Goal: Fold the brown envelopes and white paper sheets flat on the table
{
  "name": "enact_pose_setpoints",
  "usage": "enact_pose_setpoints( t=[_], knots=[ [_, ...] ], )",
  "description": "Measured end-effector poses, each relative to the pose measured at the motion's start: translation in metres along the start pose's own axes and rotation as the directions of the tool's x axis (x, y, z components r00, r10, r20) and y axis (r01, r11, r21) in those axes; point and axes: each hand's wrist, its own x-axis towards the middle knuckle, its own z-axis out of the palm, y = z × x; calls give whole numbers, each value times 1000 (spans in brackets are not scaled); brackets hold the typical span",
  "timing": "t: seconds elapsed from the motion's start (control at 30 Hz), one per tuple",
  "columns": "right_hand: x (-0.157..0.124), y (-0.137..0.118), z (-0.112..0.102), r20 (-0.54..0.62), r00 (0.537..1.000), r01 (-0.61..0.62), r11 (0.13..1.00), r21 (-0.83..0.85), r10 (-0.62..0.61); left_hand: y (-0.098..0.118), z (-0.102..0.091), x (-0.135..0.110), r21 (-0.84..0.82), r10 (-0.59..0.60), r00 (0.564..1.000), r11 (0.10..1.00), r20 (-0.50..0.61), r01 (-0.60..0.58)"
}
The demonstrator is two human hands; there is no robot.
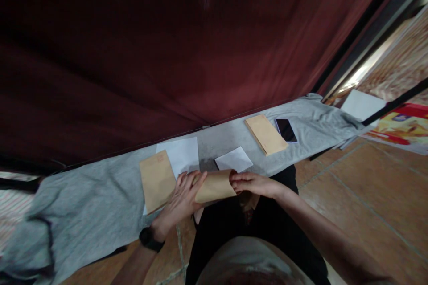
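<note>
A brown paper envelope (216, 187) is held up over my lap, its right end bulging into a rounded mouth. My left hand (187, 191) is closed on the envelope's left end, fingers over its upper face. At the mouth is my right hand (249, 183), its fingers gripping the edge and partly hidden inside the opening; its thumb is hidden. Just beyond the envelope lies a folded white paper (234, 159). To the left, another brown envelope (157, 180) lies flat, partly over white sheets (182, 156).
A grey cloth (96, 196) covers the long narrow bench, with a stack of brown envelopes (266, 133) and a phone (286, 130) on its right part. A dark red curtain (187, 53) hangs along the far edge. Beyond the right end lies a red and yellow package (404, 124).
</note>
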Motion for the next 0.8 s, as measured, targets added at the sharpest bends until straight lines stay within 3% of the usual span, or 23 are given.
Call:
enact_pose_setpoints(
  t=[0.07, 0.1, 0.17, 0.23, 0.3, 0.4, 0.47, 0.63, 0.8],
  knots=[
    [13, -1, -37, -25, 997, -80, 990, -115, 77, -9, 6, -3, 18, -45, 998, 999, -45, 46],
    [20, 0, -51, -118, 989, -111, 972, -206, 88, -12, 9, -4, 30, -63, 996, 997, -59, 65],
    [33, 8, -66, -393, 919, -213, 854, -474, 11, -15, 16, -5, 56, -97, 993, 993, -67, 101],
    [43, 19, -66, -481, 876, -331, 684, -651, -34, -15, 21, -4, 71, -135, 988, 988, -74, 140],
    [50, 28, -58, -498, 866, -401, 538, -742, -41, -13, 26, -3, 72, -172, 982, 981, -77, 178],
    [58, 36, -46, -519, 855, -467, 421, -777, -10, -10, 31, -2, 65, -196, 979, 978, -59, 200],
    [62, 38, -44, -544, 839, -497, 425, -756, 15, -9, 33, -2, 67, -209, 977, 975, -45, 212],
    [63, 41, -54, -574, 819, -425, 667, -612, -5, -8, 38, -4, 58, -257, 966, 964, -32, 259],
    [49, 45, -65, -582, 812, -331, 792, -513, -37, -9, 43, -6, 36, -278, 960, 960, -21, 279]
  ],
)
